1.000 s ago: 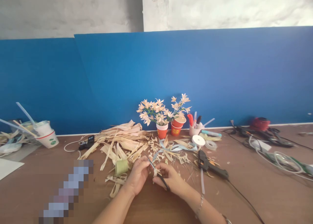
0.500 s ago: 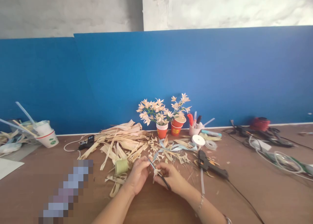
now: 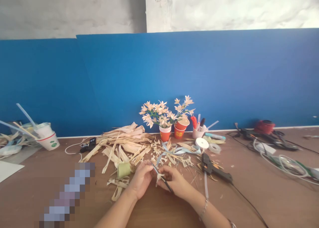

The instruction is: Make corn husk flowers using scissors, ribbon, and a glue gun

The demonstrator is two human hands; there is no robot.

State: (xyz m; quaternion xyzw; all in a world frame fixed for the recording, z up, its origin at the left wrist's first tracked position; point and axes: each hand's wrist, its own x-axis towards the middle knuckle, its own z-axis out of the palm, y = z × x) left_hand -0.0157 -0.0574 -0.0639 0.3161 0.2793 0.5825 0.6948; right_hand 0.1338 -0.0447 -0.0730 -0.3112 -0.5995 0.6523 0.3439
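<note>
My left hand (image 3: 142, 178) is closed, its thumb and fingertips pinched at the upper end of a slim dark tool (image 3: 167, 184), whose exact kind I cannot make out. The tool slants down to the right, and its lower end passes through my right hand (image 3: 174, 181). That hand is closed too, with its fingers bent around the tool. A small pale flower-like piece of husk (image 3: 159, 177) sits against the tool at my right fingertips. Just left of my left hand stands a light green roll (image 3: 124, 170), with curled strips (image 3: 119, 189) beneath it.
Dried husks (image 3: 124, 138) and scraps spread behind my hands. Red paper cups (image 3: 164, 135) hold pale flowers (image 3: 159, 111) by the blue partition (image 3: 174, 65). A glue gun (image 3: 215, 170) with its cord, a white spool (image 3: 201, 143) and tangled cables (image 3: 279, 158) lie to the right.
The lower end of the dark tool and the pale piece have shifted very slightly. Both hands stay in almost the same place and grip.
</note>
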